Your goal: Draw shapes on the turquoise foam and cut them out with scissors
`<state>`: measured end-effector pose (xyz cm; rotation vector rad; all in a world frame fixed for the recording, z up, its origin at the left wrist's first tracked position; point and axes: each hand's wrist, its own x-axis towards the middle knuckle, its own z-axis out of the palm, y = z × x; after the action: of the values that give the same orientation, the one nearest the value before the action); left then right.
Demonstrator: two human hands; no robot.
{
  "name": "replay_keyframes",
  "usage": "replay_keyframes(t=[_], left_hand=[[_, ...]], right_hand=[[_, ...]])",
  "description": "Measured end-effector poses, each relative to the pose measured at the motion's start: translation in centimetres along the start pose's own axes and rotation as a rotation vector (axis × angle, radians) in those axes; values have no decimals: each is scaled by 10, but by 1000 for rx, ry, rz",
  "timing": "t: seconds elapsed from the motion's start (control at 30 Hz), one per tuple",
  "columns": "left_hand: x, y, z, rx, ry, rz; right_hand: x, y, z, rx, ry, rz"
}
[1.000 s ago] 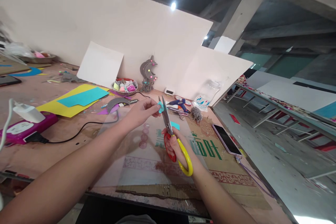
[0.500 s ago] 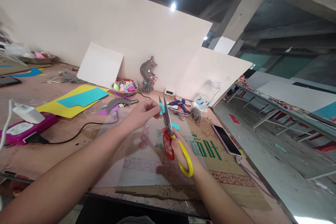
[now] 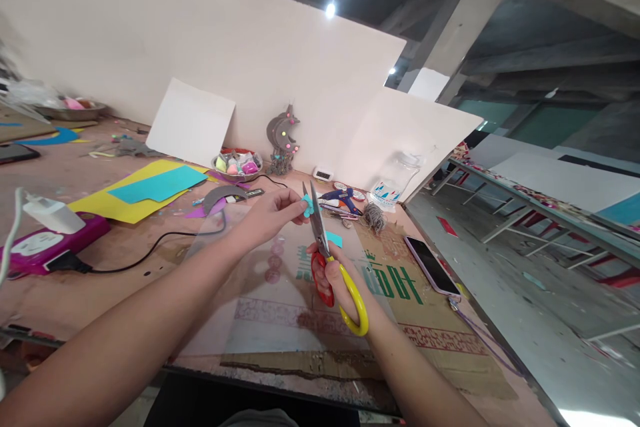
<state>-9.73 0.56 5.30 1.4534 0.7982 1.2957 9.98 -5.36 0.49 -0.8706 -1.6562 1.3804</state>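
Note:
Between the thumb and fingers of my left hand point(image 3: 284, 211) is a small turquoise piece with a scalloped edge, a paper cutout point(image 3: 307, 205) by its look. My right hand point(image 3: 344, 280) is wrapped round the scissors point(image 3: 320, 230), which have one yellow and one red handle. Their blades point up and away, slightly parted, with the cutout at the blades. Whether the edges touch it I cannot tell. Below lies a translucent sheet point(image 3: 260, 333) over printed cardboard point(image 3: 440, 340), and a turquoise scrap point(image 3: 334, 239) rests beyond my right hand.
At the back are a bowl of colourful clay point(image 3: 237, 165), a glue gun point(image 3: 340, 199), a yarn ball point(image 3: 375, 217) and a plastic jar point(image 3: 397, 180). A phone point(image 3: 433, 267) lies right. Yellow paper point(image 3: 130, 210) and a purple power strip point(image 3: 55, 243) with a cable are left.
Almost nothing differs. The scissor blades and the turquoise cutout have shifted very slightly; both hands keep their grip in the same place.

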Motion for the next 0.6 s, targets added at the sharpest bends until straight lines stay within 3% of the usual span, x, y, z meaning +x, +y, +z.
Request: replay_keyframes(t=[0.6], left_hand=[[5,-7,-7,45,9,15]], right_hand=[[0,-9,2,-67,0,25]])
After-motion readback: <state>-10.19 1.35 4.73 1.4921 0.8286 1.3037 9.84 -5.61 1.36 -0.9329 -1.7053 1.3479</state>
